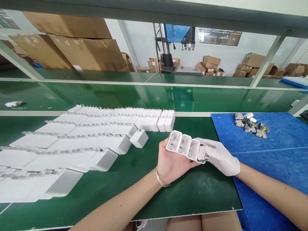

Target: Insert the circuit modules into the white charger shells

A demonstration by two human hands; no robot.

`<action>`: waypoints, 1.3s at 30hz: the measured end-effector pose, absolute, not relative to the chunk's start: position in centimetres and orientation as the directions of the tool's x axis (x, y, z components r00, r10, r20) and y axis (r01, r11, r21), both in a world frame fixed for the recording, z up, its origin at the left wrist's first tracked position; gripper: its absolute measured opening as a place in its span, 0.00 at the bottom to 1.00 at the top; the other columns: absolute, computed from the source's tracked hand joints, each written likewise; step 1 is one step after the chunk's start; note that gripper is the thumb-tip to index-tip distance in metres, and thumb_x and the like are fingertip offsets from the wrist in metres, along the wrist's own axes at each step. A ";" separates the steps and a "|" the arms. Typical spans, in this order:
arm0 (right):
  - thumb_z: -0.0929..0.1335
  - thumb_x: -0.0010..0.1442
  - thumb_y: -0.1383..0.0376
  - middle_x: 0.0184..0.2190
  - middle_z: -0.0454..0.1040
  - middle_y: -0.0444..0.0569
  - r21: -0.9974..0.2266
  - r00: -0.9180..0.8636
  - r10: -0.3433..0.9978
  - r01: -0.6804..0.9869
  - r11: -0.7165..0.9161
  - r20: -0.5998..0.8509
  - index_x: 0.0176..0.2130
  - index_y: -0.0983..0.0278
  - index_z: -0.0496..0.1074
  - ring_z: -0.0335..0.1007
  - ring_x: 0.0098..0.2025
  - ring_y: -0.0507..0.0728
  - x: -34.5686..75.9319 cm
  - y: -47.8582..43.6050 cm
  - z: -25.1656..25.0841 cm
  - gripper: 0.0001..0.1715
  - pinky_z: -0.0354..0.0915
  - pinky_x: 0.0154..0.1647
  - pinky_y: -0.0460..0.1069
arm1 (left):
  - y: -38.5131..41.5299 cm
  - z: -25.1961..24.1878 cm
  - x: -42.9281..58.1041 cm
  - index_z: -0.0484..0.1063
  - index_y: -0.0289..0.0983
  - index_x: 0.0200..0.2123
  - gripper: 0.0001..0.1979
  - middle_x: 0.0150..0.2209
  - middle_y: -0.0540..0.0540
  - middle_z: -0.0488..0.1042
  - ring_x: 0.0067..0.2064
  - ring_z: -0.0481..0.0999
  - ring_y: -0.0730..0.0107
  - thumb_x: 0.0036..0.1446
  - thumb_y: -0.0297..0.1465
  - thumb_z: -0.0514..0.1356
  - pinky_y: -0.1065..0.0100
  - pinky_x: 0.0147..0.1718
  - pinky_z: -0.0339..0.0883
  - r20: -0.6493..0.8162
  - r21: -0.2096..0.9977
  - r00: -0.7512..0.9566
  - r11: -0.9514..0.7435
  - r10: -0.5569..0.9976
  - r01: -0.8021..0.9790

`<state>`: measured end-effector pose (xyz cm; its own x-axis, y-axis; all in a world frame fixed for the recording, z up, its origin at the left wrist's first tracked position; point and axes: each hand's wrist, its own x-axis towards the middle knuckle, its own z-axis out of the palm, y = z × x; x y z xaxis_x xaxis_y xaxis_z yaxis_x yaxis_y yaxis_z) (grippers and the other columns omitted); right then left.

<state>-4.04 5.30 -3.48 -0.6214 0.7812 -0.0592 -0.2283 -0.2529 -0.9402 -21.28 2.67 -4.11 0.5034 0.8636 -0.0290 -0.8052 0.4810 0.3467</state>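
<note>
My bare left hand (pixel 174 165), with a bracelet on its wrist, holds a row of several white plastic charger housings (pixel 184 144). Their open sides face up, and small metal contacts show inside. At the right end of the row is my gloved right hand (pixel 220 157), its fingers closed on a small circuit board (pixel 206 157) at the last housing. Much of that board is hidden by the glove, so how deep it sits I cannot tell. Left of my hands, white charger housings (pixel 96 134) stand in long rows with metal prongs upward; one single housing (pixel 139 138) sits slightly apart.
A blue mat (pixel 271 166) covers the right of the green bench (pixel 197 195), with a pile of circuit boards (pixel 252 125) on it. A pale rail (pixel 192 114) runs behind the rows. Farther back are a blue-headed machine (pixel 178 33) and cardboard boxes (pixel 89 53).
</note>
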 end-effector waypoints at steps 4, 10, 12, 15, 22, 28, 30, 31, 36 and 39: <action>0.74 0.49 0.53 0.49 0.73 0.52 -0.933 -0.597 0.800 -0.252 -0.256 -0.058 0.50 0.61 0.73 0.68 0.52 0.63 -4.1 5.2 -4.1 0.30 0.63 0.51 0.59 | 2.7 -4.0 -21.2 0.70 0.35 0.34 0.20 0.39 0.41 0.73 0.45 0.70 0.51 0.50 0.45 0.50 0.50 0.44 0.61 -0.022 0.347 0.497 0.473 0.867 -0.810; 0.74 0.48 0.55 0.45 0.76 0.49 -0.941 -0.480 0.873 -0.249 -0.230 -0.087 0.46 0.60 0.75 0.70 0.48 0.61 -4.5 5.5 -5.0 0.25 0.64 0.51 0.57 | 2.9 -4.2 -21.1 0.71 0.35 0.33 0.19 0.39 0.41 0.74 0.44 0.70 0.53 0.50 0.44 0.50 0.50 0.46 0.60 -0.030 0.352 0.499 0.476 0.866 -0.806; 0.72 0.50 0.50 0.47 0.75 0.50 -0.934 -0.542 0.837 -0.255 -0.250 -0.076 0.47 0.60 0.75 0.70 0.49 0.62 -4.5 5.7 -5.0 0.27 0.65 0.50 0.58 | 3.0 -4.3 -21.1 0.71 0.35 0.33 0.19 0.39 0.41 0.74 0.45 0.70 0.53 0.50 0.43 0.51 0.49 0.47 0.60 -0.026 0.341 0.500 0.478 0.866 -0.810; 0.70 0.51 0.47 0.48 0.74 0.51 -0.950 -0.547 0.835 -0.229 -0.212 -0.055 0.47 0.61 0.74 0.69 0.51 0.63 -4.5 5.6 -4.8 0.29 0.65 0.50 0.60 | 3.1 -4.4 -21.1 0.71 0.35 0.34 0.19 0.40 0.41 0.74 0.46 0.70 0.52 0.49 0.44 0.51 0.50 0.47 0.60 -0.032 0.345 0.505 0.484 0.862 -0.804; 0.73 0.49 0.54 0.49 0.74 0.48 -0.985 -0.475 0.880 -0.149 -0.085 -0.004 0.47 0.59 0.72 0.67 0.53 0.61 -4.6 4.8 -4.5 0.26 0.62 0.56 0.58 | 3.0 -4.3 -21.0 0.71 0.35 0.33 0.19 0.39 0.40 0.73 0.45 0.70 0.52 0.49 0.43 0.51 0.52 0.44 0.61 -0.044 0.391 0.497 0.473 0.867 -0.790; 0.67 0.56 0.51 0.48 0.73 0.50 -0.994 -0.353 0.930 -0.022 0.105 0.106 0.45 0.60 0.73 0.68 0.51 0.59 -5.0 4.7 -5.1 0.21 0.63 0.55 0.55 | 3.0 -4.3 -20.8 0.71 0.35 0.33 0.19 0.38 0.41 0.73 0.43 0.70 0.53 0.48 0.44 0.52 0.52 0.43 0.62 -0.054 0.405 0.483 0.461 0.874 -0.790; 0.70 0.53 0.53 0.47 0.73 0.50 -0.989 -0.320 0.940 0.039 0.141 0.121 0.45 0.61 0.72 0.69 0.50 0.59 -5.1 4.6 -5.2 0.21 0.63 0.54 0.55 | 3.0 -4.4 -20.8 0.71 0.35 0.33 0.19 0.37 0.42 0.72 0.41 0.70 0.56 0.48 0.44 0.52 0.54 0.42 0.63 -0.046 0.416 0.481 0.455 0.875 -0.787; 0.70 0.54 0.54 0.48 0.73 0.50 -0.991 -0.346 0.932 0.029 0.130 0.112 0.46 0.60 0.72 0.68 0.51 0.59 -5.0 4.5 -5.2 0.21 0.63 0.55 0.56 | 3.0 -4.4 -20.8 0.71 0.35 0.33 0.19 0.37 0.42 0.72 0.40 0.69 0.56 0.48 0.43 0.51 0.55 0.41 0.63 -0.048 0.421 0.480 0.453 0.876 -0.786; 0.64 0.60 0.52 0.53 0.70 0.50 -0.993 -0.493 0.867 -0.114 0.020 0.074 0.51 0.59 0.70 0.65 0.55 0.61 -4.4 4.7 -5.1 0.23 0.61 0.57 0.59 | 3.0 -4.2 -20.8 0.69 0.36 0.30 0.17 0.37 0.42 0.71 0.42 0.69 0.53 0.49 0.44 0.51 0.52 0.43 0.62 -0.082 0.411 0.474 0.463 0.877 -0.785; 0.65 0.58 0.48 0.51 0.71 0.50 -0.989 -0.401 0.906 -0.002 0.150 0.138 0.48 0.60 0.71 0.64 0.55 0.60 -4.5 4.6 -5.2 0.25 0.57 0.60 0.57 | 3.0 -4.2 -20.8 0.69 0.35 0.30 0.17 0.36 0.42 0.72 0.41 0.70 0.54 0.49 0.44 0.52 0.52 0.42 0.62 -0.081 0.397 0.478 0.468 0.875 -0.789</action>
